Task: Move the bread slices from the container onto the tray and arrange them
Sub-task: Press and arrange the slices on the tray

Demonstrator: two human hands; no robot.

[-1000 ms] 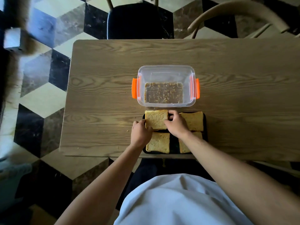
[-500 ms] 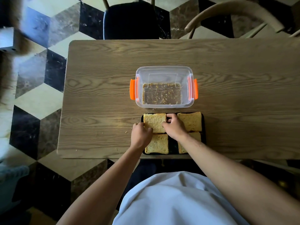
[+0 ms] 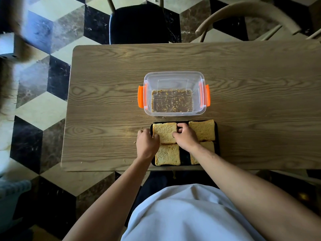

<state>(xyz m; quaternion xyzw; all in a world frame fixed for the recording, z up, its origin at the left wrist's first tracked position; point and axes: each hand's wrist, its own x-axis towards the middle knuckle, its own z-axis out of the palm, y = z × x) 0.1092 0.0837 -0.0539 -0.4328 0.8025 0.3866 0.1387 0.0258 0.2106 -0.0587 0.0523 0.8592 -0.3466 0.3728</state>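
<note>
Pinching between both hands, left hand (image 3: 147,145) and right hand (image 3: 185,139), lies one bread slice (image 3: 164,132) (on the tray (image 3: 217,136)).

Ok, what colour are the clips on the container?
Orange clips on the clear container, seen in the head view.

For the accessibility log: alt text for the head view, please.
Both hands, left hand and right hand, grip the sides of the far-left toasted bread slice on a black rectangular tray holding four slices. Beyond it on the wooden table stands a clear plastic container with orange latches, holding only crumbs.
</note>
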